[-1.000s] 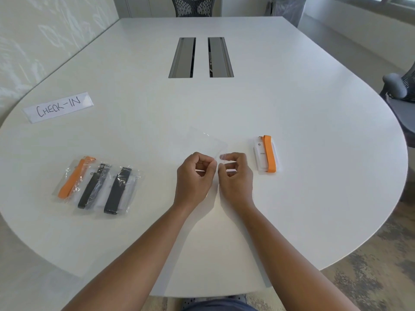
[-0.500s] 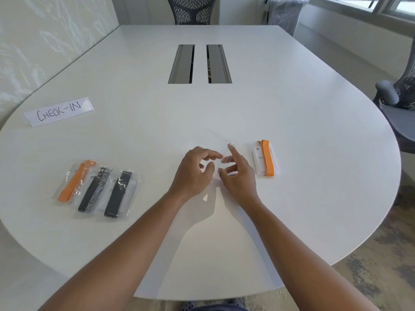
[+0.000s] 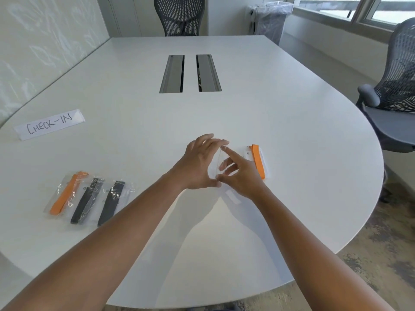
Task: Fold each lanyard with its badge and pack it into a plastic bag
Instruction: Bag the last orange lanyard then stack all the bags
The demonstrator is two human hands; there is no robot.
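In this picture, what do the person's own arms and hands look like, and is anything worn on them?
Both forearms are bare as far as the frame shows: no sleeve reaches into view. The left hand and the right hand wear no glove. No watch, bracelet or ring is visible on the wrists or fingers. No markings can be seen on either arm.

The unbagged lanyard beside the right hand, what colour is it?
Orange lanyard, folded on a white badge; head view.

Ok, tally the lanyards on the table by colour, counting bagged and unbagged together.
Orange fabric lanyards: 2, one in a clear plastic bag at left, one unbagged on its white badge by the right hand.
Black fabric lanyards: 2, bagged separately.
Total: 4.
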